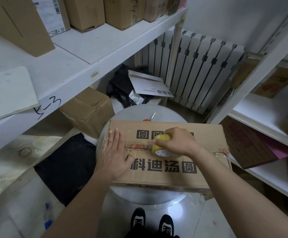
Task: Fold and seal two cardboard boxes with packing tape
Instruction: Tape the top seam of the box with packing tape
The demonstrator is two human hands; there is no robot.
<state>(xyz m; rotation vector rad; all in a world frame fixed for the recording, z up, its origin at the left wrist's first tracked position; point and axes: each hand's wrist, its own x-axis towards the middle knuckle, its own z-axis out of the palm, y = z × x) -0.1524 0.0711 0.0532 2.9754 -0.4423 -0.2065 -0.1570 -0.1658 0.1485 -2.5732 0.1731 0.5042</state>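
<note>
Cardboard box (206,134) beneath flat left hand (113,152); right hand (177,140) grips apparent tape roll (157,148).

1. The left hand (113,152) lies flat, palm down, on the box (208,134). Its fingers are straight and together, pointing to 12 o'clock, and the thumb is spread toward 3 o'clock.
2. The left forearm is bare and comes in from 7 o'clock.
3. The right hand (175,141), at 3 o'clock of the left, curls its fingers round the tape roll (157,148), knuckles up.
4. The right forearm is bare and comes in from 4 o'clock.
</note>
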